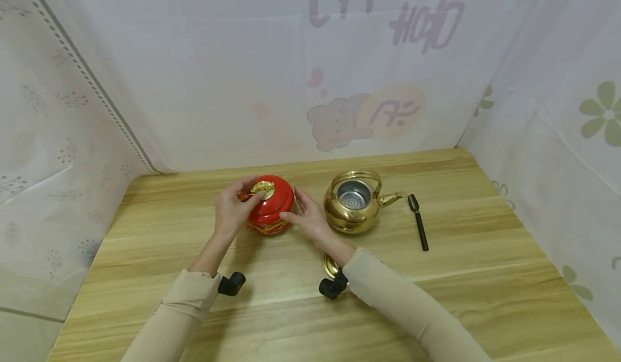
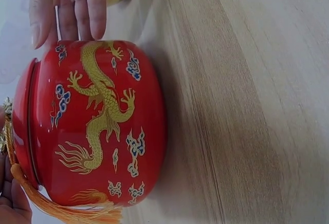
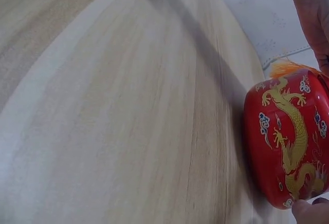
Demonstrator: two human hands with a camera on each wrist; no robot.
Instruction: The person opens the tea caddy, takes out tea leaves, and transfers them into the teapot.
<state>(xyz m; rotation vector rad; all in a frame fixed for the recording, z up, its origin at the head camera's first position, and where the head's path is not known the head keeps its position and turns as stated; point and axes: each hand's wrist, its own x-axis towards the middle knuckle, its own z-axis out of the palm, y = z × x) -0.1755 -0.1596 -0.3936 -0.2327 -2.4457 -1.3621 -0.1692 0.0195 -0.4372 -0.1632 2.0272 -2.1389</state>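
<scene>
Pinching the gold knob (image 1: 264, 189) of a round, red, dragon-painted jar (image 1: 272, 205), left of a gold metal kettle (image 1: 351, 220), with the left hand (image 1: 232, 208); touching the jar with fairly straight fingers of the right hand (image 1: 312, 222), seemingly for steadiness.

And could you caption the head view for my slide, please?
Left hand at the lid of a red jar, right hand at its side, open teapot nearby.

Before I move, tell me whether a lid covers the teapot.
No, the teapot has its top open, showing the metal strainer inside.
</scene>
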